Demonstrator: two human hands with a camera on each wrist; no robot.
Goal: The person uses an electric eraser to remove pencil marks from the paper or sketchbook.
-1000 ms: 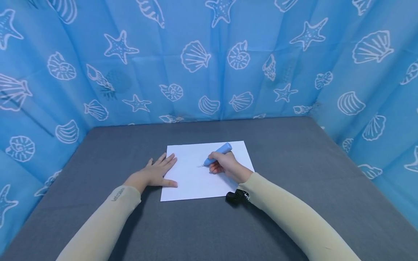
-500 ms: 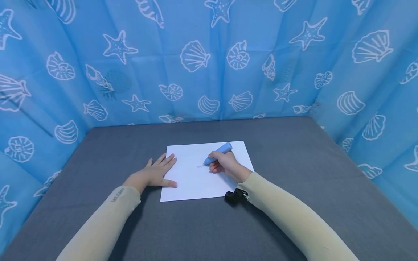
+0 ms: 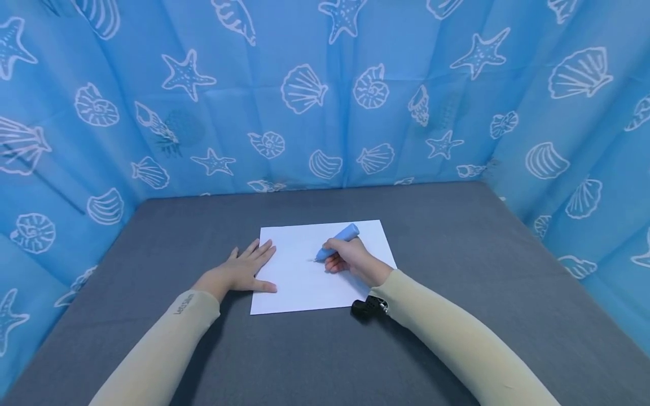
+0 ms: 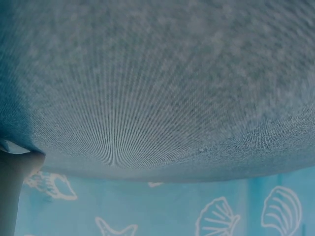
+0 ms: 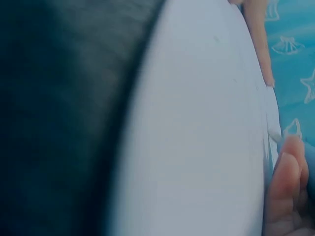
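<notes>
A white sheet of paper [image 3: 299, 290] lies on the grey cloth-covered table. My left hand [image 3: 242, 272] rests flat on its left edge, fingers spread and thumb out to the side. Between thumb and fingers, my right hand [image 3: 354, 256] holds a thick blue pen [image 3: 348, 232], slanted with its tip down at the paper near the middle. A faint short mark [image 3: 310, 260] shows by the tip. From the right wrist, the curled fingers [image 5: 283, 187] appear at the lower right beside the paper [image 5: 197, 123]. Only a part of the left hand [image 4: 19, 169] enters the left wrist view.
A blue curtain [image 3: 325, 101] with white shells and starfish hangs behind the table and along both sides. Grey tablecloth [image 3: 431, 225] surrounds the paper. A small black device [image 3: 367, 309] is at the right wrist, by the paper's near edge.
The pen has shifted slightly, its tip now a little closer to me than half a second ago. My left hand and the paper stay in place.
</notes>
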